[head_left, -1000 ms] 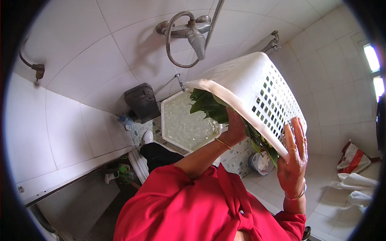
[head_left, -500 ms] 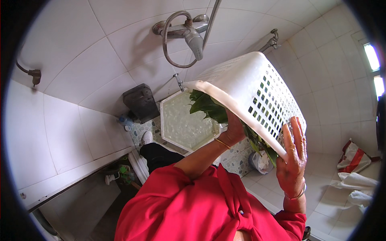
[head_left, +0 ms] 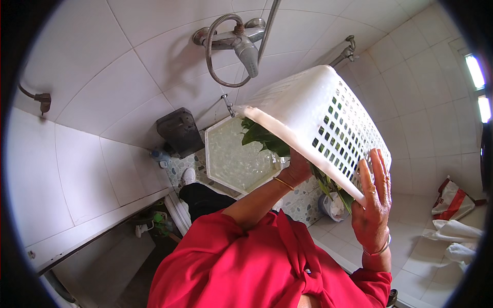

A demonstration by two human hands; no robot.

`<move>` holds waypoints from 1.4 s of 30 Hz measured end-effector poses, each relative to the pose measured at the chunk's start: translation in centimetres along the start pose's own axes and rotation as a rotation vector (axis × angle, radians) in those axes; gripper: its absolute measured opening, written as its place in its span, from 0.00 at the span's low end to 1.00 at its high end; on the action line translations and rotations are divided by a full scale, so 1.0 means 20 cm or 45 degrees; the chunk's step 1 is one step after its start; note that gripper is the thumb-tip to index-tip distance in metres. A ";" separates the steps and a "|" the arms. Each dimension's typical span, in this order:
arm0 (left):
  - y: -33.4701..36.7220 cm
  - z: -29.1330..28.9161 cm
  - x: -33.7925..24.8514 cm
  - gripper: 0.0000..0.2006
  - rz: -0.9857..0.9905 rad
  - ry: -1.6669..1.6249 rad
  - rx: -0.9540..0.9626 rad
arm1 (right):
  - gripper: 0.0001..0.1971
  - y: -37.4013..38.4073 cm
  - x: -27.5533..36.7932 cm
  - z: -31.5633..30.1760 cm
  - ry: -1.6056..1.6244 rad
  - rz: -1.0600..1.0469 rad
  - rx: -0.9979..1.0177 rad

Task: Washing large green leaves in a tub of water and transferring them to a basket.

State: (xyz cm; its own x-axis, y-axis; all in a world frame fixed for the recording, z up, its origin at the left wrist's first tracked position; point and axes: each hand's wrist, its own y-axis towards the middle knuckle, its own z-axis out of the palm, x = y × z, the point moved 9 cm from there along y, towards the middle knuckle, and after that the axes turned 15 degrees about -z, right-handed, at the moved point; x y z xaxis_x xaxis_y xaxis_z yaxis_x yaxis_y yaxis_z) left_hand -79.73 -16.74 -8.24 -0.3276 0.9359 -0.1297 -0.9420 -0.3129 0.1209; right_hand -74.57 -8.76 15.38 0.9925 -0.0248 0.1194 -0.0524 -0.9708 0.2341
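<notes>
A large white plastic basket with square holes is held up, tipped so that its open side faces down and left. Green leaves lie inside and stick out past its rim. My right hand grips the basket at its near right corner, with long fingers spread on the holed side. My left hand reaches in under the rim against the leaves; its fingers are hidden. Below and left, a white hexagonal tub of water stands on the floor.
A chrome mixer tap with a looped hose is on the tiled wall beyond the basket. A dark bin stands left of the tub. A small pail is below the basket. A red and white bag lies at right.
The basket has tilted very slightly. Both hands stay nearly where they were.
</notes>
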 end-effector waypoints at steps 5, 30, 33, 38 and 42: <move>0.02 0.00 0.01 0.26 0.010 -0.041 0.026 | 0.26 0.00 -0.01 0.00 -0.001 0.008 0.006; -0.02 -0.10 -0.02 0.21 0.224 0.635 -0.124 | 0.25 0.01 0.00 0.01 0.011 0.000 0.015; 0.00 -0.06 0.03 0.18 0.050 0.024 0.090 | 0.29 0.01 0.01 -0.01 -0.021 -0.005 -0.032; -0.01 -0.08 0.01 0.18 0.121 0.214 0.041 | 0.33 0.02 0.02 -0.01 -0.046 -0.018 -0.073; -0.02 -0.08 0.01 0.18 0.174 0.371 0.008 | 0.33 0.01 0.02 -0.02 -0.052 -0.018 -0.073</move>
State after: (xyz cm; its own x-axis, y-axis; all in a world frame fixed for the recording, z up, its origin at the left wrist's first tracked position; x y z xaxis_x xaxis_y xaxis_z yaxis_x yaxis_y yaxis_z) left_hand -79.59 -16.77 -9.85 -0.4590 0.7993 -0.3879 -0.8876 -0.4310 0.1623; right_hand -74.31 -8.96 15.78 0.9968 -0.0223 0.0770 -0.0438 -0.9558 0.2908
